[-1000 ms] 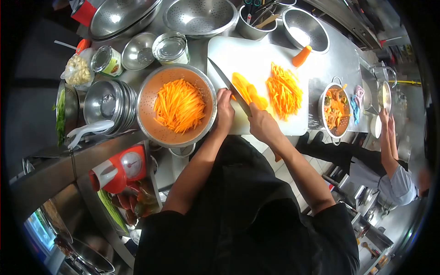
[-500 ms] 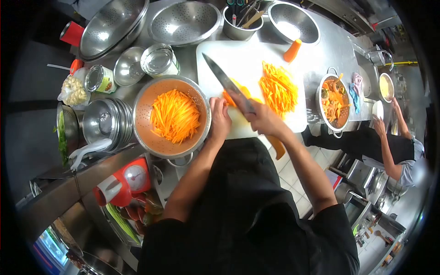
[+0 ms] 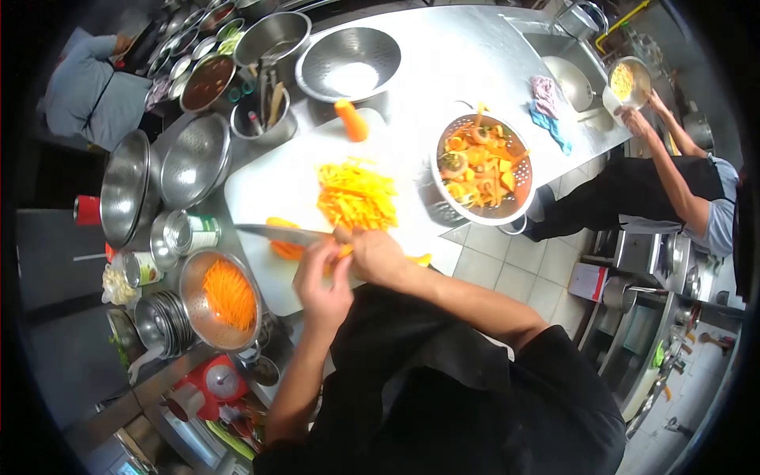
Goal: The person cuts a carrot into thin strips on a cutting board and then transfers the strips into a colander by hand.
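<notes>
Gripping the steel knife, R hand is clenched over smooth white board, L hand pinching carrot bit, nr thin shreds; can label illegible.

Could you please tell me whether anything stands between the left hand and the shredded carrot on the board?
Yes, the knife and the right hand holding it lie between the left hand and the shredded carrot.

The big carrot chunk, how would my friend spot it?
Find the white cutting board. At its far edge, near the utensil pot, is the carrot chunk. It's one thick, solid piece, unlike the thin shreds beside it.
</notes>
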Demonstrator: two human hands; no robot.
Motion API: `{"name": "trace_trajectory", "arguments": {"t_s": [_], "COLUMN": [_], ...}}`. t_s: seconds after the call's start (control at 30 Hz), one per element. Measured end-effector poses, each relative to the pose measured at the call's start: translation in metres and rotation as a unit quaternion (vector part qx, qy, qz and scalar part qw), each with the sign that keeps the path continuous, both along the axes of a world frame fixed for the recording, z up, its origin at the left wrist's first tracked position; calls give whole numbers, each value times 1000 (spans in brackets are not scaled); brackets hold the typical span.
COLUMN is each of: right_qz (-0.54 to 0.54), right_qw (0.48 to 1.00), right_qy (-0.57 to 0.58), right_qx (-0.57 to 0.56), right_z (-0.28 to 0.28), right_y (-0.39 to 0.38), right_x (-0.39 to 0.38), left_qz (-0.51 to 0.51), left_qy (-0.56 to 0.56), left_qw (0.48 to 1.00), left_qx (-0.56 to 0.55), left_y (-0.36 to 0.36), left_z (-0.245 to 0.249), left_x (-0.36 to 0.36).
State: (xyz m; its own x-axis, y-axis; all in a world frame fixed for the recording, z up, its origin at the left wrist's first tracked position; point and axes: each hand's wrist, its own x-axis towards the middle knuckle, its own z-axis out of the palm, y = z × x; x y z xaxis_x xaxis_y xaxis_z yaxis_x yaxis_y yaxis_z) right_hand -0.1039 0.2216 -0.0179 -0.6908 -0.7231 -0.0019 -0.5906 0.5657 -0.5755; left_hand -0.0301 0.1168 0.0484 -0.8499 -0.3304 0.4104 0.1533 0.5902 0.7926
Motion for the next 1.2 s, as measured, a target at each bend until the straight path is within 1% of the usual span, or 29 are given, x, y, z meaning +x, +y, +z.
{"name": "trace_trajectory", "arguments": {"t_s": [0.03,0.07,0.1,0.13,0.17,0.2,0.23,0.27,0.3,0.33,0.4,0.43,0.47,0.5,0.53,0.6,0.63,0.7,0.73,0.8,0.83,0.9,0.93,1.0,1.03,1.1,1.13,1.2], "right_qz": [16,36,-10,-50,14,44,41,49,36,48,64,57,50,29,21,-16,-19,-15,-19,-17,-20,-30,-30,-51,-53,-72,-86,-113], "right_qw": [997,988,975,953,955,982,994,990,988,984,995,991,979,986,986,992,990,991,992,994,995,995,995,995,994,993,991,989], "right_qy": [-7,-17,-48,-85,-176,-129,-103,-103,-93,-95,61,31,-1,-111,-97,-56,-78,-68,-62,-66,-57,-55,-50,-50,-55,-60,-67,-63], "right_qx": [-73,-147,-216,-285,-238,-132,-12,-82,-116,-143,-45,-121,-196,-122,-132,-113,-119,-116,-111,-80,-80,-84,-76,-70,-80,-77,-81,-76], "right_z": [-23,-44,-49,-53,-61,-34,-13,-4,-1,2,21,-2,-24,11,15,14,10,15,20,27,29,34,37,44,49,54,56,62], "right_y": [10,17,22,22,28,33,41,46,51,57,69,76,80,76,75,69,66,59,56,50,48,41,38,32,29,24,21,13], "right_x": [1,4,7,13,8,-2,-8,-15,-17,-22,-28,-27,-26,-38,-44,-56,-65,-76,-80,-81,-81,-78,-75,-68,-64,-56,-52,-42], "left_qz": [-50,-99,-128,-180,-207,-232,-250,-252,-247,-236,-168,-143,-54,32,110,222,229,222,226,269,270,277,276,233,227,155,149,83], "left_qy": [-6,-22,-96,-89,-38,-49,-83,-74,-14,-24,92,74,31,31,15,-54,-50,-103,-99,-223,-218,-271,-270,-267,-266,-254,-254,-299], "left_qw": [998,994,986,979,977,971,965,965,968,971,977,983,996,996,991,974,972,969,969,934,936,911,914,934,936,947,948,951], "left_qx": [27,26,51,39,-35,2,-8,4,-35,-37,-97,-92,-60,-78,-76,4,4,-27,-22,-74,-65,-137,-129,41,46,118,122,-21], "left_y": [16,34,58,76,96,116,133,147,153,150,122,96,78,53,21,-33,-48,-73,-81,-96,-103,-118,-126,-139,-144,-155,-156,-156], "left_z": [0,1,2,-2,-19,-25,-11,3,5,2,-2,-1,1,-3,-22,-51,-60,-71,-72,-80,-86,-98,-103,-109,-110,-106,-100,-91], "left_x": [-28,-57,-83,-107,-124,-134,-132,-127,-119,-109,-84,-67,-51,-32,-8,26,33,37,30,12,3,-10,-13,-16,-15,-13,-14,-19]}}
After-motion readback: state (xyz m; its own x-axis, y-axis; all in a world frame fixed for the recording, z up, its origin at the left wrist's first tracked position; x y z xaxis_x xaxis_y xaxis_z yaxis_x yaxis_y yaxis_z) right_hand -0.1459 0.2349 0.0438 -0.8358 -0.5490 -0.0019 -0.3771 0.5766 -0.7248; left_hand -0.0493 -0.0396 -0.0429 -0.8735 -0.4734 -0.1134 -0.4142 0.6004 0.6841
